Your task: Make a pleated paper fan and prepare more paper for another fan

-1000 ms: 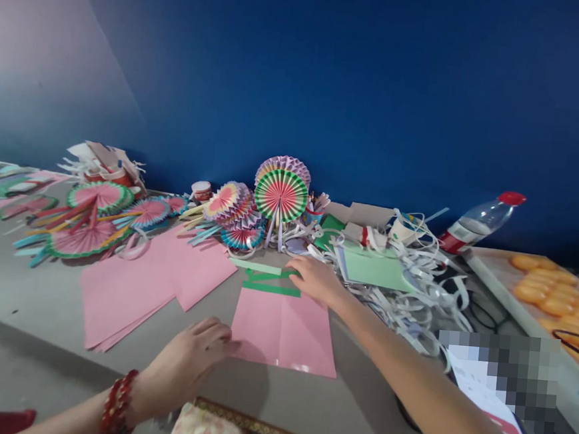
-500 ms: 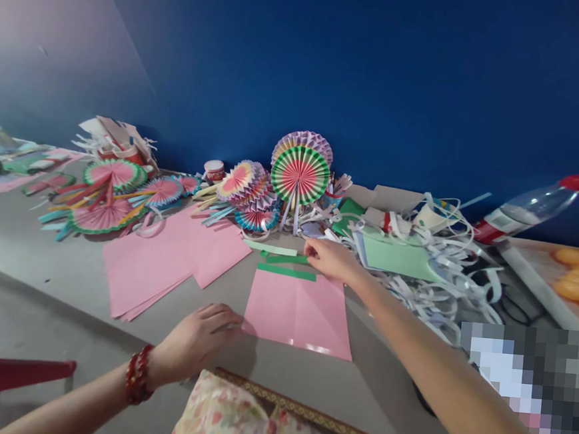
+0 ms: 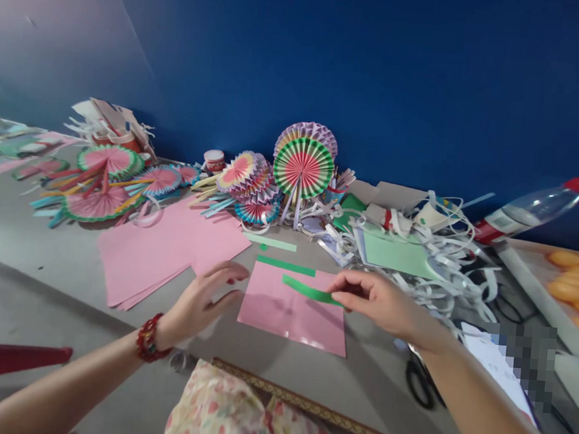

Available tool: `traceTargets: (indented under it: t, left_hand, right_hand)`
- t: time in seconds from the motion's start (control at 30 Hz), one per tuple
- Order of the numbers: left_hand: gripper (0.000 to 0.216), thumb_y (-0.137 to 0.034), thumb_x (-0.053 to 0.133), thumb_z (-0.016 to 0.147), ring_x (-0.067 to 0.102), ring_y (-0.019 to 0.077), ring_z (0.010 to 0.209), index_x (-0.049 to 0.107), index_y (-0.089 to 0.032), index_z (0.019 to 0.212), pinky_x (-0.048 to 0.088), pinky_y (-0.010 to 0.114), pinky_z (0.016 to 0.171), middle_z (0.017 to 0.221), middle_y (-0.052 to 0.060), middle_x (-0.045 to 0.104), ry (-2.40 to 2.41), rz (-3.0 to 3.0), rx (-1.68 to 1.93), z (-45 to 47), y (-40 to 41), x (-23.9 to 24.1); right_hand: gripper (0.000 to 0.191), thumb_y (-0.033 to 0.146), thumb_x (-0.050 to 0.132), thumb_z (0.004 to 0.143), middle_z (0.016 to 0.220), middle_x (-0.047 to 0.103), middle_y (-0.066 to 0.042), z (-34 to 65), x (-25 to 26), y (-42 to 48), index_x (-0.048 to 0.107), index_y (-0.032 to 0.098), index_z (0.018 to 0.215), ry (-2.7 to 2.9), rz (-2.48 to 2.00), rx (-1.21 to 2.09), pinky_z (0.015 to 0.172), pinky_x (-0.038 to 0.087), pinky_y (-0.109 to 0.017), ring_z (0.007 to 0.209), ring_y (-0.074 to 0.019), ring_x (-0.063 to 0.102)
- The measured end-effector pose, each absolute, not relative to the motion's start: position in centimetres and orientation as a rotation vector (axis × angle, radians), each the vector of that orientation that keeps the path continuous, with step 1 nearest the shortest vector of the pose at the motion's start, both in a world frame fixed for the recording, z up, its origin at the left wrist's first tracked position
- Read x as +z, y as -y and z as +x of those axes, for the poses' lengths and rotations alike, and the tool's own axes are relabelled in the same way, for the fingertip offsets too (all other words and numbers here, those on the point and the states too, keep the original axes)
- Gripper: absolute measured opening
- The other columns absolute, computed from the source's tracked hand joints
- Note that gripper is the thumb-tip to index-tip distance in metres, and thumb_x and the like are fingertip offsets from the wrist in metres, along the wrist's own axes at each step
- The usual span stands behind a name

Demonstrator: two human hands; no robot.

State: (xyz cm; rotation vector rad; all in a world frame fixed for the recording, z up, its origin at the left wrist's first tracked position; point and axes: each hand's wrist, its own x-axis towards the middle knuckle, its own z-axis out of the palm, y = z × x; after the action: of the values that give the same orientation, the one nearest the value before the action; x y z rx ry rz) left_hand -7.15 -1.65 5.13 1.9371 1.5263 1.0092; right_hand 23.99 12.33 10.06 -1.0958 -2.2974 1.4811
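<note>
Between the thumb and fingers of my right hand is one end of a green paper strip, held above a pink paper sheet. Another green strip lies along the sheet's far edge. My left hand, with a red beaded bracelet at the wrist, hovers off the sheet's left side, thumb and fingers apart and nothing in it. Just beyond the sheet lies a pale green strip. To the left a stack of pink paper is spread on the table.
Pleated paper fans stand and lie along the blue wall. Curled white paper strips heap at the right, near light green paper. A red-capped bottle leans behind a box. Black-handled scissors lie by my right forearm.
My right hand has lifted a green strip from beyond the pink sheet and brought it nearer, over the sheet. My left hand has risen and its thumb and fingers have parted.
</note>
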Motion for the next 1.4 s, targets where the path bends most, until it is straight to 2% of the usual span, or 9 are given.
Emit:
traceTargets:
  t: [0.03,0.1,0.23,0.33,0.63,0.87,1.0,1.17,1.4]
  left_hand:
    - [0.03,-0.03,0.055,0.096,0.059,0.0209,0.111,0.058,-0.021,0.125,0.049,0.031,0.093,0.126,0.011,0.06,-1.477,1.945,1.007,-6.7,0.9,5.8]
    - [0.031,-0.035,0.06,0.093,0.061,0.0202,0.104,0.062,-0.02,0.121,0.05,0.03,0.09,0.123,0.012,0.062,-1.387,1.919,0.96,-5.8,-0.4,6.7]
    - [0.023,-0.038,0.061,0.092,0.059,0.0136,0.074,0.068,-0.017,0.089,0.047,0.024,0.068,0.087,0.005,0.067,-1.323,1.76,0.781,-4.9,-1.8,7.2]
    - [0.022,-0.037,0.064,0.088,0.055,0.0117,0.069,0.065,-0.016,0.083,0.043,0.022,0.064,0.077,0.001,0.064,-1.347,1.541,0.785,-5.0,-1.8,6.6]
    - [0.022,-0.038,0.067,0.085,0.056,0.0113,0.067,0.063,-0.016,0.083,0.043,0.021,0.064,0.072,-0.001,0.063,-1.436,1.349,0.786,-6.1,0.0,5.1]
    - [0.021,-0.036,0.062,0.091,0.061,0.0142,0.077,0.067,-0.017,0.084,0.047,0.024,0.071,0.084,0.003,0.068,-1.53,1.626,0.696,-6.8,1.0,3.7]
    - [0.019,-0.029,0.061,0.092,0.062,0.0165,0.083,0.067,-0.018,0.079,0.047,0.027,0.078,0.086,0.005,0.068,-1.567,1.885,0.674,-6.9,1.0,3.4]
    - [0.014,-0.023,0.058,0.093,0.061,0.0178,0.086,0.066,-0.019,0.082,0.045,0.03,0.081,0.088,0.005,0.069,-1.544,1.976,0.593,-6.9,0.9,3.5]
    - [0.018,-0.025,0.054,0.095,0.062,0.0193,0.091,0.065,-0.02,0.082,0.044,0.033,0.086,0.094,0.005,0.068,-1.56,2.079,0.476,-7.1,0.4,3.5]
  right_hand:
    - [0.023,0.038,0.059,0.087,0.089,0.068,-0.003,23.8,10.0,-11.8,0.07,0.019,0.092,2.277,-1.073,1.534,0.072,0.044,-0.027,0.08,-0.0174,0.059]
    - [0.022,0.038,0.06,0.086,0.089,0.067,-0.003,23.4,9.9,-10.9,0.07,0.019,0.093,2.247,-1.038,1.623,0.072,0.044,-0.027,0.08,-0.0167,0.058]
    - [0.024,0.039,0.063,0.084,0.086,0.067,-0.003,23.0,9.5,-10.1,0.07,0.018,0.091,2.187,-1.038,1.682,0.069,0.045,-0.026,0.076,-0.0155,0.057]
    - [0.026,0.041,0.065,0.083,0.084,0.067,-0.003,22.9,8.6,-9.9,0.07,0.018,0.092,2.169,-1.05,1.671,0.066,0.044,-0.026,0.074,-0.0147,0.058]
    - [0.022,0.041,0.062,0.084,0.084,0.071,-0.002,21.9,6.2,-8.5,0.071,0.02,0.083,2.305,-1.147,1.475,0.068,0.044,-0.027,0.076,-0.0171,0.06]
    - [0.016,0.033,0.06,0.089,0.094,0.074,-0.001,21.4,3.7,-7.9,0.073,0.024,0.088,2.364,-1.038,1.401,0.078,0.045,-0.027,0.087,-0.0182,0.064]
    - [0.014,0.03,0.059,0.091,0.096,0.073,-0.001,21.3,2.7,-7.9,0.072,0.025,0.089,2.433,-0.955,1.311,0.082,0.045,-0.028,0.094,-0.0191,0.064]
    - [0.014,0.025,0.059,0.091,0.099,0.073,-0.001,21.3,2.4,-8.0,0.073,0.027,0.093,2.468,-0.884,1.228,0.087,0.045,-0.03,0.097,-0.0192,0.064]
    - [0.012,0.026,0.06,0.09,0.097,0.072,-0.003,21.1,2.5,-8.1,0.071,0.026,0.095,2.481,-0.922,1.181,0.082,0.047,-0.031,0.093,-0.02,0.064]
